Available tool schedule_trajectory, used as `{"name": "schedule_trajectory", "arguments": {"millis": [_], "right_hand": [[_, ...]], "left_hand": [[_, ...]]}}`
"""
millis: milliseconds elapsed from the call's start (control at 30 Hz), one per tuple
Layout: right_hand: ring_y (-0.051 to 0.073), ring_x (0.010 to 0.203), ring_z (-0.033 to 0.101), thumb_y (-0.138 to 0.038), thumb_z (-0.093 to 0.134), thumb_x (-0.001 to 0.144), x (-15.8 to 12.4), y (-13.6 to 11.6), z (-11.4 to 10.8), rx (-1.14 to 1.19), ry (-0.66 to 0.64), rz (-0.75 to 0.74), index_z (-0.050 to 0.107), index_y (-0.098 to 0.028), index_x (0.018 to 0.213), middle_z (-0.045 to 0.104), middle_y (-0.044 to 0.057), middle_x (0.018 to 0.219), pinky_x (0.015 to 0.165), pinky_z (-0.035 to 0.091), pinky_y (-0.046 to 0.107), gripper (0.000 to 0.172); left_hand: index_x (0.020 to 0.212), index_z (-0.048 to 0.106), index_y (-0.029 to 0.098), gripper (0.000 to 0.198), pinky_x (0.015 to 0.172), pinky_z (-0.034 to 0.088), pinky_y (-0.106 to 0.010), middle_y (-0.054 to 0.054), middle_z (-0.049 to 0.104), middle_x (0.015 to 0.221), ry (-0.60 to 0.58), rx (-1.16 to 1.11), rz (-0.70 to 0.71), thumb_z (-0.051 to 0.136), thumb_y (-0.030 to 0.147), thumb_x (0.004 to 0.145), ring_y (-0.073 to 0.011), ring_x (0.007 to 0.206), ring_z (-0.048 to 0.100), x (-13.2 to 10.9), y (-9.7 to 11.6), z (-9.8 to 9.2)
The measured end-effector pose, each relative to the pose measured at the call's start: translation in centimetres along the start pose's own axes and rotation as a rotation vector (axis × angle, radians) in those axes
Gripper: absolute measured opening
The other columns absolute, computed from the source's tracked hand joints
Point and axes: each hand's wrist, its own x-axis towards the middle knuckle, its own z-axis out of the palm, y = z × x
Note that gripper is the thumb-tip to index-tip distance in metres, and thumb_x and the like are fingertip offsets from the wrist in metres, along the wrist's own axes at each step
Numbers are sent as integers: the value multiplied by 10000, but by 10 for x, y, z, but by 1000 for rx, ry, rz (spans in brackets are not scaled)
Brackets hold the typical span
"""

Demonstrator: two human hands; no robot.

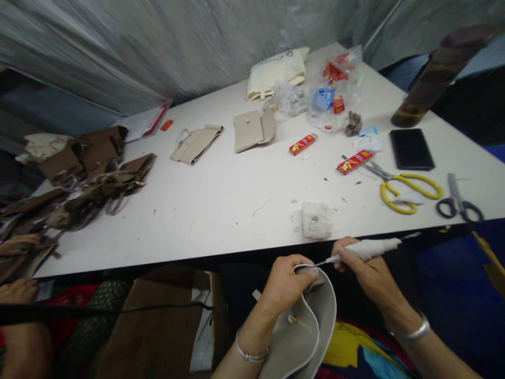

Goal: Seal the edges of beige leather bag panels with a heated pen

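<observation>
Near the table's front edge my left hand [290, 281] pinches the upper edge of a beige bag [294, 342], thumb inside and fingers outside. The bag hangs open over my lap, and a small metal snap shows on its panel. My right hand [361, 268] is closed around a slim white wrapped tool [371, 248] with a thin pointed tip. That tip meets the bag's edge right beside my left fingers; whether it goes into the material I cannot tell. A stained white pad [316, 220] lies on the table just beyond both hands.
On the table [213, 210] lie yellow-handled scissors [410, 187], black-handled scissors [460, 202], red boxes [355, 162], a phone [412, 150] and two beige pieces [248, 130]. A dark bottle [437, 79] stands right. Brown bags [94, 152] pile left, near another person's arm [23, 342]. Below is a carton [158, 326].
</observation>
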Motion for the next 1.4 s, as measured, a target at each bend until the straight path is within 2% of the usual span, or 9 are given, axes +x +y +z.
{"name": "schedule_trajectory", "arguments": {"millis": [267, 633, 833, 1000, 1133, 1267, 1333, 1400], "right_hand": [[162, 667, 624, -513, 672, 998, -7, 8, -2, -47, -55, 70, 680, -213, 912, 674, 4, 711, 618, 500, 237, 312], [163, 619, 568, -449, 583, 1032, 0, -6, -1, -229, -152, -10, 651, -211, 854, 605, -17, 661, 597, 440, 280, 305], [162, 589, 557, -481, 603, 1019, 7, -11, 3, -219, -199, 18, 639, -205, 809, 585, -19, 635, 572, 431, 288, 349], [175, 608, 599, -520, 640, 1010, -2, 5, 10, -63, -70, 56, 674, -199, 852, 645, 7, 669, 563, 479, 281, 359], [180, 653, 622, -491, 642, 1022, -3, 9, 13, 11, 82, -33, 688, -212, 851, 664, 17, 718, 590, 508, 281, 331], [202, 753, 644, -465, 653, 1027, 5, -8, 9, -200, 311, -191, 696, -240, 953, 688, 20, 820, 732, 527, 323, 241], [216, 773, 646, -478, 664, 1016, 9, -16, 7, -305, 350, -252, 694, -244, 962, 688, 27, 844, 762, 520, 344, 243], [224, 764, 641, -492, 669, 1008, 12, -21, 7, -345, 336, -275, 694, -243, 944, 681, 32, 837, 749, 519, 355, 258]], "left_hand": [[833, 795, 132, 190, 646, 432, -269, -35, 692, 720, -1, 16, -5, 763, 265, 701, -150, 665, 562, -2, -1, 2], [702, 704, 146, 121, 585, 385, -267, 4, 623, 606, -9, -95, -14, 751, 248, 657, -122, 570, 505, -3, -8, 6], [658, 688, 151, 136, 567, 358, -274, 1, 610, 586, -41, -139, -32, 756, 257, 607, -123, 559, 487, -1, -11, 8], [647, 688, 147, 147, 559, 348, -273, 3, 594, 562, 7, -187, -38, 751, 261, 579, -119, 545, 467, 3, -14, 3], [652, 697, 139, 178, 558, 338, -271, 1, 590, 556, 46, -216, -44, 769, 281, 573, -117, 542, 462, 5, -17, 0], [690, 727, 125, 214, 592, 367, -273, -18, 629, 599, 50, -269, -39, 795, 288, 570, -125, 575, 495, 7, -17, -4], [712, 740, 118, 229, 620, 390, -277, -33, 657, 634, 51, -295, -48, 809, 280, 566, -136, 603, 525, 7, -16, -7], [722, 744, 117, 238, 631, 396, -279, -36, 663, 642, 53, -319, -61, 824, 273, 560, -140, 612, 534, 6, -16, -12]]}}
